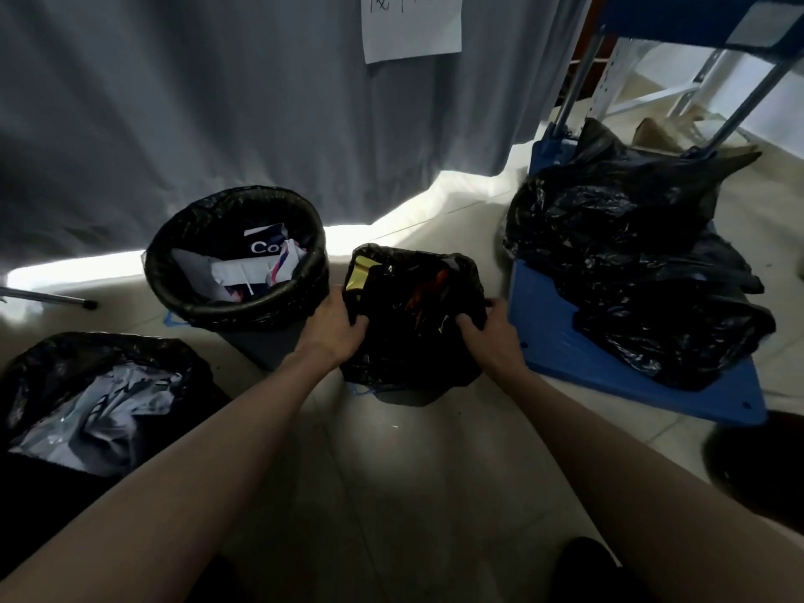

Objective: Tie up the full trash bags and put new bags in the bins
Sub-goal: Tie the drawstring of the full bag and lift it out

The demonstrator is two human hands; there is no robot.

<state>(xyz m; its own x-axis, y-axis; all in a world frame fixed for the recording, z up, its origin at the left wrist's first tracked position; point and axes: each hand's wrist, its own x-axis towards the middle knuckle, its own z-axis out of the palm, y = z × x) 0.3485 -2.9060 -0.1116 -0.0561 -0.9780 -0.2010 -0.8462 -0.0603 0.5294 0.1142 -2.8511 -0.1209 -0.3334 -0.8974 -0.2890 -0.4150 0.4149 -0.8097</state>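
While left hand (333,317) grips bag rim (417,258) | right hand (487,326) grips too

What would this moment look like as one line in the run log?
left hand: grips bag edge | right hand: grips bag edge | middle bin bag: open, untied

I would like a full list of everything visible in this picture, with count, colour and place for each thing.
Bins with bags: three, black liners; one round at centre left, one in the middle, one at lower left.
Filled bags: a black pile, count unclear, on the cart.
Cart: one, blue, right.
Curtain: grey, behind.
Paper sheet: one, white, on the curtain.
Floor: pale tiles.
Left hand: grips the middle bag's rim.
Right hand: grips the same rim.
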